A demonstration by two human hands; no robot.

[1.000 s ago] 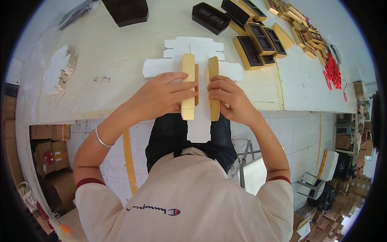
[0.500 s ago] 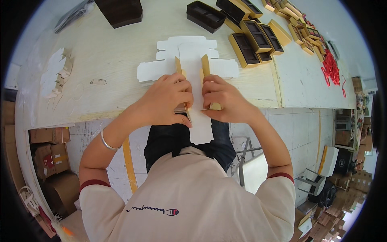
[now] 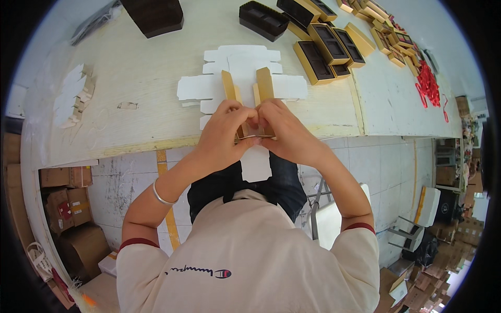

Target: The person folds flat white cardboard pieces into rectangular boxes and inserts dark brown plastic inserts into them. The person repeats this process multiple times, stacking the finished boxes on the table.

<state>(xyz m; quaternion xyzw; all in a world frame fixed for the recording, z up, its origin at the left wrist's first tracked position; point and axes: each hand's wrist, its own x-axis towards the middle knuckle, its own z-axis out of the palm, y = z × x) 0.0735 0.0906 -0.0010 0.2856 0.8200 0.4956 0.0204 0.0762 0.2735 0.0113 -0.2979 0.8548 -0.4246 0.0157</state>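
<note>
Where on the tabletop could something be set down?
The tabletop is bare at left, between the white card stack and the flat white sheets, apart from a small mark, and at right, between the gold boxes and red cords. It is crowded at upper right with boxes, and mid-front, where the left hand and right hand hold a gold carton.

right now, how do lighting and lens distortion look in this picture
Head view: fisheye distortion bows the front edge of the table, image corners black; head view: light is bright on the white cardboard and gold card, dimmer on the cartons below the table.
</note>
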